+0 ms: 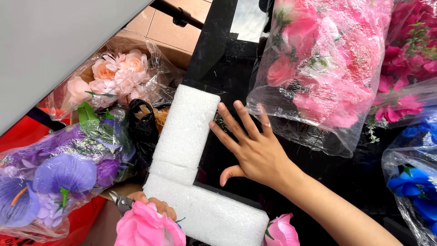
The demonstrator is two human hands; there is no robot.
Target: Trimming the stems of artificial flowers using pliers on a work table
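White L-shaped foam (pixel 191 173) is lying on the black table (pixel 346 177). Right hand (pixel 252 148) is resting flat beside it, fingers spread. Left hand (pixel 152 205) is gripping cutters (pixel 120 200), mostly hidden behind a pink rose (pixel 148 228). Bagged flowers (pixel 323 64) are surrounding, cut off at frame edges.

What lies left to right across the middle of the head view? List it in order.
Bag of purple flowers → white foam L-shape → right hand, spread flat on the black surface → bag of pink flowers → bag of blue flowers.
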